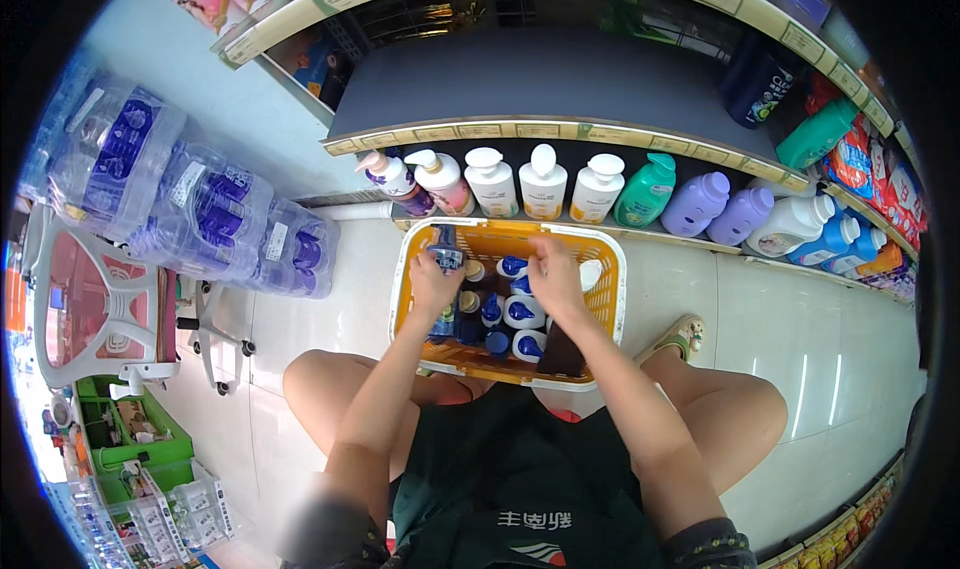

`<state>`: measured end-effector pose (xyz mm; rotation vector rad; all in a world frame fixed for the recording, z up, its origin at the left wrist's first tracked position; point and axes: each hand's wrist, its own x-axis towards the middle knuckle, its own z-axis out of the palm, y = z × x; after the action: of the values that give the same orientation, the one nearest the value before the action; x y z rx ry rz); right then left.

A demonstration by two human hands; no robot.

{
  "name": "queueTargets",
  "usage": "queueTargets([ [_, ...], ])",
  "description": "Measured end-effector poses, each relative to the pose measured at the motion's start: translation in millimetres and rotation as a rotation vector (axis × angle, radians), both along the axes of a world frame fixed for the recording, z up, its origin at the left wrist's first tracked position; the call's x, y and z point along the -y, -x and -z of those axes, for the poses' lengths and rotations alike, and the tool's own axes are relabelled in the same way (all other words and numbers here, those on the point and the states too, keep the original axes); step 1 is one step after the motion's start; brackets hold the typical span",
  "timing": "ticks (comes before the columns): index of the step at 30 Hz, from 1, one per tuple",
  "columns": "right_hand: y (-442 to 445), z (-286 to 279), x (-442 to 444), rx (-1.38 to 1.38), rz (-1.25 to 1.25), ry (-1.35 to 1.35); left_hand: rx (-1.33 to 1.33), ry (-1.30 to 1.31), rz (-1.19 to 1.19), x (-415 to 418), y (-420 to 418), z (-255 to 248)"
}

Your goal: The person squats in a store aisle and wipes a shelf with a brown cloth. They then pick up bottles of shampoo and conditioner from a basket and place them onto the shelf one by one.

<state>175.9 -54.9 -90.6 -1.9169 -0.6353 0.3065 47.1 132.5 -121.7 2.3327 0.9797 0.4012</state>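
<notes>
A yellow plastic basket with a white rim [619,284] stands on the floor before me, with several bottles upright in it. My left hand [433,284] grips a dark blue bottle [448,252] at the basket's left side. Over the right half hovers my right hand [556,278], blurred and with curled fingers; whether it holds anything is hidden. Below and between the hands are white bottles with blue pump tops [524,312], a bottle with a dark blue cap [497,341] and cream-coloured caps [469,301]. A white top [590,274] shows beside my right hand.
Behind the basket, a low shelf carries white pump bottles [546,186], a green bottle [646,188] and purple bottles [696,203]. Above it is a grey shelf board [540,74] with a dark bottle [759,81] at right. Shrink-wrapped water bottles [217,209] and an office chair [105,306] stand left.
</notes>
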Motion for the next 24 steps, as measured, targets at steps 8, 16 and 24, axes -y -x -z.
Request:
queueTargets([
  [8,56.0,16.2,3.6,-0.255,-0.213,0.162,-0.136,0.085,-0.122,12.8,23.0,22.9],
  [16,53.0,12.9,-12.9,-0.764,-0.076,0.105,0.165,0.349,0.013,71.2,14.9,-17.8],
  [24,45.2,-4.3,31.7,-1.022,0.110,-0.127,0.084,0.751,0.395,99.1,21.1,-39.8],
])
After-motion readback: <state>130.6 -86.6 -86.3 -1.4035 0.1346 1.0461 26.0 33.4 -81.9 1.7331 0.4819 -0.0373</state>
